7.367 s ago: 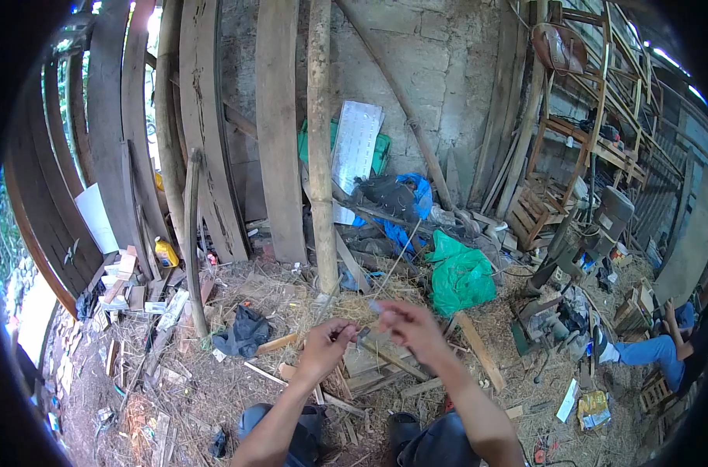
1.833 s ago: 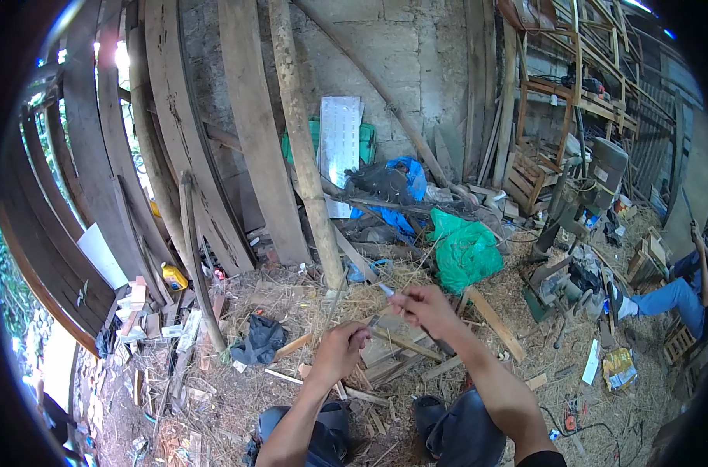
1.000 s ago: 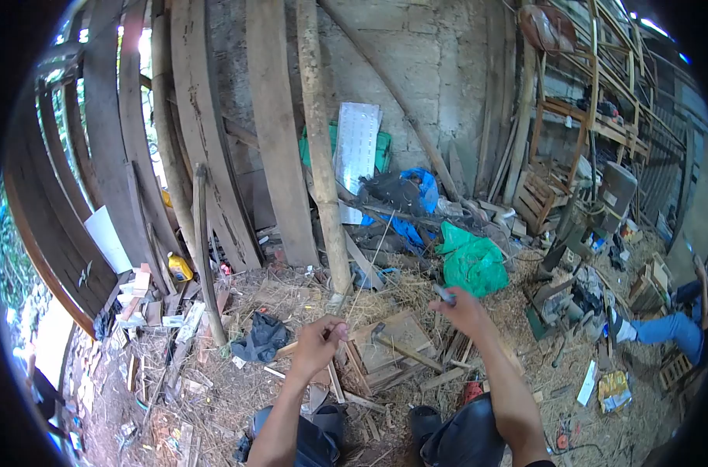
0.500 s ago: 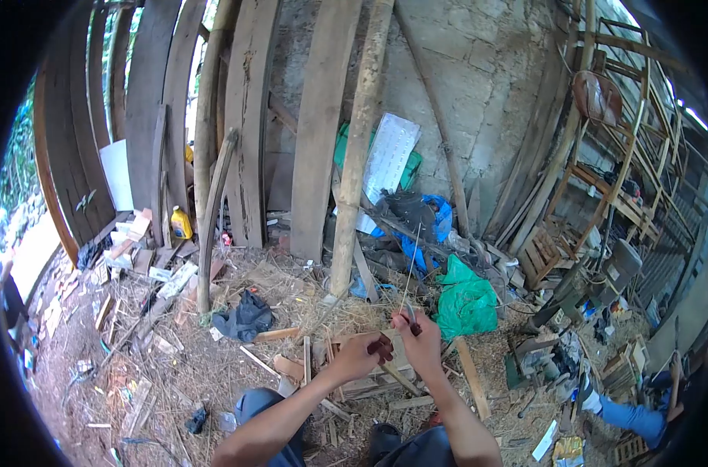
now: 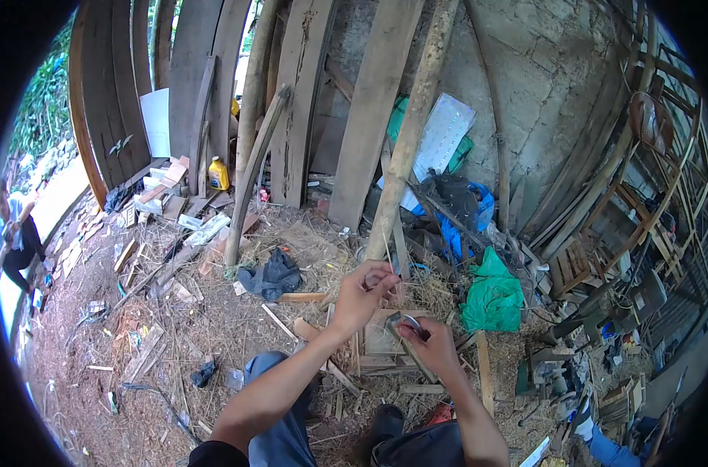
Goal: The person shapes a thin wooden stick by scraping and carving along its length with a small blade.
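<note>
My left hand (image 5: 363,296) is raised in front of me, its fingertips pinched on a thin pale strip (image 5: 390,255) that points up. Lower and to its right, my right hand (image 5: 433,346) is closed around a small grey metal tool (image 5: 405,321); its exact kind is too small to tell. The hands are apart. Beneath them lie wooden boards and offcuts (image 5: 383,339) on the ground between my legs.
A green plastic bag (image 5: 494,294) lies right of my hands, a black cloth (image 5: 271,275) to their left. Planks (image 5: 301,109) and poles (image 5: 416,128) lean against the wall. A yellow bottle (image 5: 218,173) stands behind. One person (image 5: 18,233) is at far left; a blue-clad leg (image 5: 609,447) shows lower right.
My hands have separated: the left moved up with the thin strip, the right moved down with the metal tool. Earlier the strip rose from my right hand. The view has turned left.
</note>
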Tool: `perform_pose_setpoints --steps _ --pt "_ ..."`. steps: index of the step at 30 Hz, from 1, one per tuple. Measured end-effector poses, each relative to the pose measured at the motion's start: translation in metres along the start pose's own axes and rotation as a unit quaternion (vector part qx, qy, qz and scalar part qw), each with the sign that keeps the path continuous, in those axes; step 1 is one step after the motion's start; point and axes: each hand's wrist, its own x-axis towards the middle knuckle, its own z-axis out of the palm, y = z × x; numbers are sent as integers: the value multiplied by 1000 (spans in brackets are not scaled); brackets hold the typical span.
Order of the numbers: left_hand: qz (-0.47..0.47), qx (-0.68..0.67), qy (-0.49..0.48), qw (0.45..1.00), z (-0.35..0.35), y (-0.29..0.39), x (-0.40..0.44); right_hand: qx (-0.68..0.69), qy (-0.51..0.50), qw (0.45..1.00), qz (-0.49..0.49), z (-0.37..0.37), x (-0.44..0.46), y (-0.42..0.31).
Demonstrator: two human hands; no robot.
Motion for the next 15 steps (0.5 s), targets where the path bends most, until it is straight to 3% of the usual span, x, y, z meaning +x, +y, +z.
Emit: perform_pose_setpoints --steps 15 --pt "-12 -56 75 996 -9 15 3 -26 -28 999 6 -11 1 -26"
